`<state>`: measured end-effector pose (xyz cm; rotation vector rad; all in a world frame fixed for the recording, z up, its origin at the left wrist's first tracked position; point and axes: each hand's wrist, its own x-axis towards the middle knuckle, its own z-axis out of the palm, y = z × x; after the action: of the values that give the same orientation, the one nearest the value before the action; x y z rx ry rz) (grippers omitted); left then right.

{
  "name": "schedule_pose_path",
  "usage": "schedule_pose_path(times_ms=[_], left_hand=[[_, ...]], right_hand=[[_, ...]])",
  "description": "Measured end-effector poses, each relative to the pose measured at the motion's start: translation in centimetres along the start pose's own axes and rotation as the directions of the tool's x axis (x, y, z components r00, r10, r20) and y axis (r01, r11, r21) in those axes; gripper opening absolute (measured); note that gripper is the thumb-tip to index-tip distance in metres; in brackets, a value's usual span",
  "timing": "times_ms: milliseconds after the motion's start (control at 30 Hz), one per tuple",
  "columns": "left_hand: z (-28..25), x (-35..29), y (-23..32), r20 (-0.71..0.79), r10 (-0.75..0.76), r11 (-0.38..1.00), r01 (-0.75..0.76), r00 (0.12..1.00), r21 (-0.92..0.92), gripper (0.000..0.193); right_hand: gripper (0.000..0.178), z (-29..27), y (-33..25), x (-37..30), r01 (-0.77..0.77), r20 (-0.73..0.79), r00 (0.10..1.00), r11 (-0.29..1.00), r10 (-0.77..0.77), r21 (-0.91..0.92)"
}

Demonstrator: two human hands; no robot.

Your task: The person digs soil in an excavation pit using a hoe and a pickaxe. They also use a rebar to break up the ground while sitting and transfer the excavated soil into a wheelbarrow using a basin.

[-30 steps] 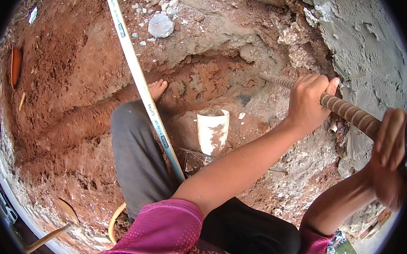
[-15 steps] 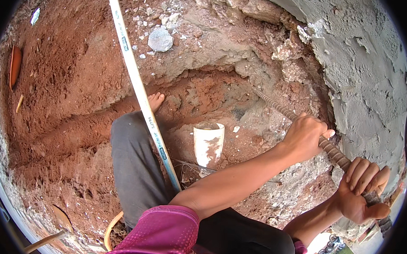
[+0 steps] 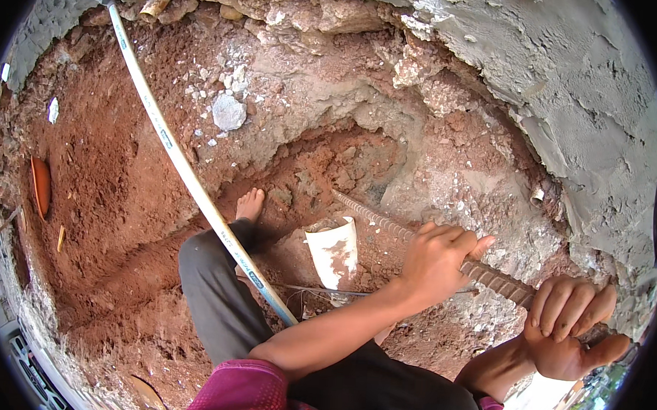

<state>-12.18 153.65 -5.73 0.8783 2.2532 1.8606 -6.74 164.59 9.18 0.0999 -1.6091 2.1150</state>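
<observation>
1. bar [image 3: 497, 281], ribbed, held in both hands, tip at the dug soil [image 3: 323, 159]. step in hand, judged: aiming the tip. next move likely calls for steady two-handed control.
2. long axis slants; tip points forward-left, rear end rightward. soil contact: cannot tell.
3. left hand [image 3: 437, 264] closed around mid-bar; right hand [image 3: 569, 318] wrapped nearer the rear, thumb extended.
4. white pipe piece [image 3: 333, 263] near the tip.
</observation>
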Motion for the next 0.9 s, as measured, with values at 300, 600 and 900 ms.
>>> schedule_pose_path(times_ms=[300, 600, 900], left_hand=[[1.0, 7.8, 6.5, -0.173, 0.196, 0.964, -0.222, 0.965, -0.146, 0.027], [1.8, 10.0, -6.7, -0.055, 0.012, 0.989, -0.020, 0.998, -0.149, 0.029], [1.7, 4.3, -2.0, 0.090, -0.007, 0.991, 0.019, 0.996, -0.130, 0.015]], right_hand=[[0.042, 1.9, -2.5, 3.2, 0.145, 0.228, 0.967, 0.979, -0.110, -0.144], [0.044, -1.1, 6.3, 7.6, 0.028, 0.130, 0.991, 1.000, -0.028, -0.002], [0.047, -0.1, 1.1, 2.5, 0.029, 0.011, 0.999, 0.999, -0.030, 0.019]])
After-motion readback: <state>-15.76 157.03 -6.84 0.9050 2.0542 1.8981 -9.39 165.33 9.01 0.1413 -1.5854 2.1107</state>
